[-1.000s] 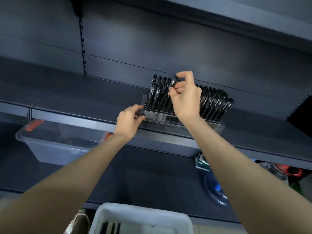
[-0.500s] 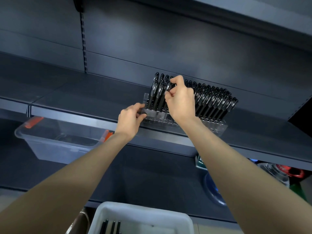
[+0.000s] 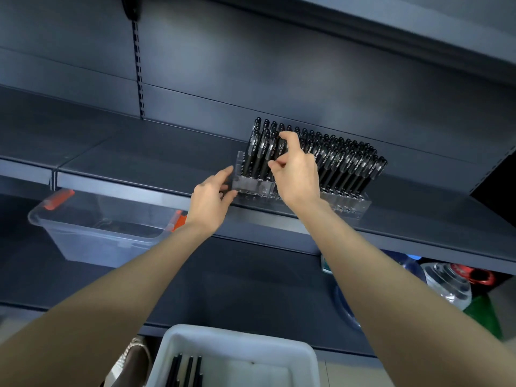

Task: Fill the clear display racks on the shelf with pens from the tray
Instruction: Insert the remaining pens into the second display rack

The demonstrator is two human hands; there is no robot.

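Tray: the white tray [image 3: 237, 337] sits below both wrists, nearest the body; a few spare black pens [image 3: 187, 371] lie in it lengthwise, pointing away towards the shelf.
Left hand: the left hand [image 3: 210, 201] grips the left end of the clear display rack [image 3: 251, 187] between thumb and fingers, probably to keep the light rack from sliding while a pen goes in.
Right hand: the right hand [image 3: 297, 174], just right of the left and apart from it, pinches one black pen [image 3: 280, 148] at its barrel with thumb and fingertips.
Held pen: its long axis runs steeply up and leans away and slightly right, cap end uppermost, lined up with its neighbours; the hand hides its lower end, so it may or may not be seated in a slot.
Racked pens: the filled rows [image 3: 346, 166] stretch right of the right hand, all leaning the same way, caps up.
Shelf: the dark shelf [image 3: 139, 152] carries the rack beyond both hands, near its front edge, within easy reach.
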